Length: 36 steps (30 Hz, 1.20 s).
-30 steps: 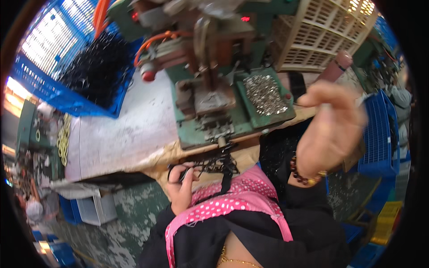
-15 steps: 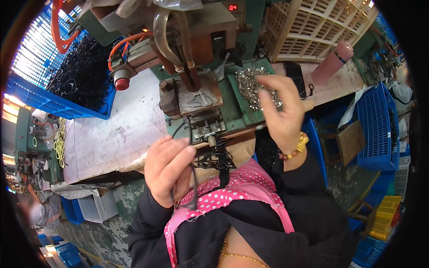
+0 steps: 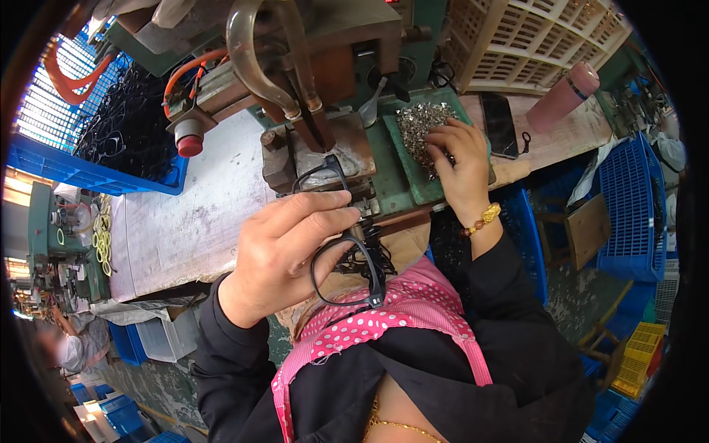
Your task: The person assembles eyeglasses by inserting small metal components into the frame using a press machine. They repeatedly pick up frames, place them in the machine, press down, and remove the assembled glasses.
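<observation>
My left hand pinches a black eyeglass frame between thumb and fingers at its middle. One rim of the frame hangs toward my apron, while the other end reaches up to the metal work block of a bench machine. Just above that block stand the machine's dark copper-coloured jaws. My right hand is at a green tray, its bent fingertips down at a heap of small shiny metal parts. Whether a part is between those fingertips cannot be made out.
A blue crate full of dark frames stands at the left, near a red button. At the right are a phone, a pink bottle and a cream crate. More black frames lie by my apron.
My left hand has raised the eyeglass frame and brought it forward to the work block. My right hand has come down onto the metal parts, its fingers drawing closer together.
</observation>
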Motion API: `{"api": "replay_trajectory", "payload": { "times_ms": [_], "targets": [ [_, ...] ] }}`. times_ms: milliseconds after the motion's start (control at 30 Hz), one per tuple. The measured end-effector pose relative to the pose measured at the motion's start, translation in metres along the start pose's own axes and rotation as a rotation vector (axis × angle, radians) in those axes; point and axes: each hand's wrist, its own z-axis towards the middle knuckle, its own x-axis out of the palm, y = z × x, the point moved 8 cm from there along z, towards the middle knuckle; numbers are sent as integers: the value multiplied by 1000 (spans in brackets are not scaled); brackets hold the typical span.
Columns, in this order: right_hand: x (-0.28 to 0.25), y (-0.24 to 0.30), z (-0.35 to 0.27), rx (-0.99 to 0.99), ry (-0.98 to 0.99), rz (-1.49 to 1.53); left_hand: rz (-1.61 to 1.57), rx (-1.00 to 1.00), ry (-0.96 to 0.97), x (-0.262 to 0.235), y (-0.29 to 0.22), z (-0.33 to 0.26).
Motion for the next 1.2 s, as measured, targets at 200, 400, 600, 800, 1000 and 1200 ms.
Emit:
{"api": "replay_trajectory", "payload": {
  "times_ms": [200,400,600,800,1000,1200],
  "targets": [
    [-16,-24,7,197,-141,301,-21,-45,22,3,0,-2],
    [-14,-48,-11,423,-199,528,-11,-3,-55,2,1,-6],
    [-10,-65,-7,522,-160,673,9,-6,-50,3,3,-6],
    [23,30,7,-201,104,-10,6,-29,-20,1,-1,-7],
    [13,10,3,-33,81,-129,30,104,-99,-1,-1,-9],
    [21,-1,-3,-10,117,-30,271,105,-206,-12,4,-34]
  ]
}}
